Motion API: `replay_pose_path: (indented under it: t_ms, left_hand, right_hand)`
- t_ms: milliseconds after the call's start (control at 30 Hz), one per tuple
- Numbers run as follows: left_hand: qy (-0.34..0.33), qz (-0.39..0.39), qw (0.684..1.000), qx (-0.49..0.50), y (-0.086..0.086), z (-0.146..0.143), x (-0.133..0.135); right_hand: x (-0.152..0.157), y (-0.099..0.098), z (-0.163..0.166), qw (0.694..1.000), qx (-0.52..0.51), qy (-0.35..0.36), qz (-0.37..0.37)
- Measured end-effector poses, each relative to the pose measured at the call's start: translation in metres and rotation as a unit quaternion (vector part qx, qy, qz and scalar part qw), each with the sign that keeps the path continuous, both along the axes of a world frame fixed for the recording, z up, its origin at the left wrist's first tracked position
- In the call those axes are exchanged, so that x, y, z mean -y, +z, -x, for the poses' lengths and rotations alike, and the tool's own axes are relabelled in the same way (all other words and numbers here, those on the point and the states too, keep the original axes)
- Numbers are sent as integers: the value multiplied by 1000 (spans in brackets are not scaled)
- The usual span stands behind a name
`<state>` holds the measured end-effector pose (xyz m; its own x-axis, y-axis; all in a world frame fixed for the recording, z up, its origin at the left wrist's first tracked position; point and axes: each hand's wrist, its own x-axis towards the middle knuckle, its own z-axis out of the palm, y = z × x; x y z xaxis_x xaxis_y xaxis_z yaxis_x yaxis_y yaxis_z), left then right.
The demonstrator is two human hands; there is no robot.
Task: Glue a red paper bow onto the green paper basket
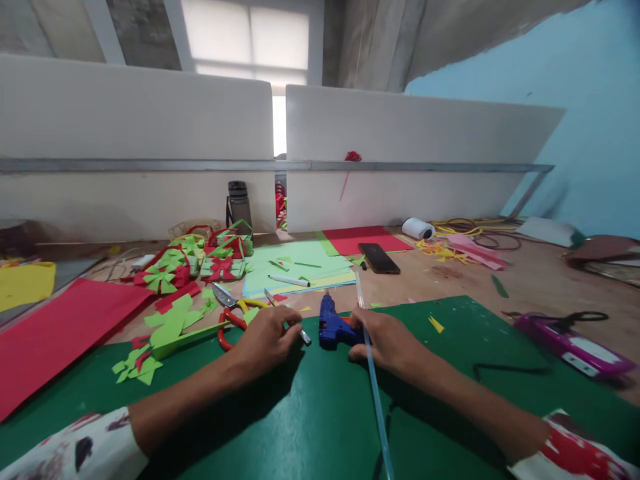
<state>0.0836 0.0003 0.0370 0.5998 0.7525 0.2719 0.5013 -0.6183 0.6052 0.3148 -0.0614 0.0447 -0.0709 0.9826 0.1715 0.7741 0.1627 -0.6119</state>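
Note:
My left hand (270, 333) is closed around a slim craft knife (305, 337), its pointed grey tip showing beyond the fingers. Most of its handle is hidden in the grip. To the right, my right hand (383, 340) is closed at the handle of a blue hot glue gun (329, 325), whose nozzle points away from me. A long translucent glue stick (376, 393) runs through the same hand toward my body. Red and yellow handled scissors (231, 313) lie just left of my left hand. Both hands are over the green cutting mat (280, 427).
Cut green paper flowers (175, 327) and a red sheet (75, 333) lie left. Behind are pale green sheets (280, 260) with a marker (289, 280), decorated baskets (223, 257), a bottle (239, 203) and a phone (379, 258). A purple power strip (573, 343) sits right.

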Motion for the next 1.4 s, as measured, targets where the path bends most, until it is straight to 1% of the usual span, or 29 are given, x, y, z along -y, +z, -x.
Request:
replay_pose_path:
  t_ms: [100, 233, 267, 333, 400, 433, 500, 567, 667, 700, 767, 867, 1100, 1167, 1233, 1400]
  left_hand:
    - [1, 22, 999, 29, -1, 1, 0]
    - [6, 54, 997, 52, 0, 3, 4]
    - [6, 80, 995, 62, 1, 3, 6]
    - [11, 173, 979, 103, 2, 3, 12]
    - [23, 292, 941, 171, 4, 1, 19]
    - [25, 335, 920, 203, 5, 1, 23]
    - [21, 388, 879, 276, 6, -1, 28]
    - [-6, 435, 830, 348, 7, -2, 29]
    - [-55, 490, 754, 433, 6, -2, 28]
    - [-69, 502, 736, 449, 6, -2, 27]
    - [-95, 509, 715, 469, 6, -1, 26]
    - [-121, 503, 702, 489, 7, 0, 24]
    - [-160, 521, 659, 519, 14, 0, 21]
    - [-162, 515, 653, 532, 16, -1, 19]
    - [-160, 508, 653, 538, 17, 0, 17]
    - [-123, 483, 671, 549, 19, 2, 13]
  right_hand:
    - [2, -1, 3, 1000, 0, -2, -10]
    - [1, 8, 7, 998, -45, -25, -32]
    - [0, 11, 10, 997, -64, -32, -38]
    - [-2, 17, 17, 992, -107, -40, -47]
    - [-5, 21, 27, 986, -155, -37, -45]
    - [-6, 21, 33, 982, -180, -31, -40]
    - [-9, 22, 46, 973, -227, -14, -29]
    - [-11, 22, 59, 964, -264, 1, -26]
    - [-15, 23, 75, 953, -301, 6, -44]
    - [-16, 23, 79, 949, -309, 4, -54]
    - [-19, 24, 86, 943, -325, -2, -74]
    - [-21, 22, 93, 932, -350, 0, -93]
    - [-20, 16, 106, 906, -407, 53, -99]
    - [-19, 16, 106, 907, -401, 69, -106]
    - [-18, 16, 104, 910, -387, 86, -117]
    - [-19, 18, 86, 922, -336, 131, -139]
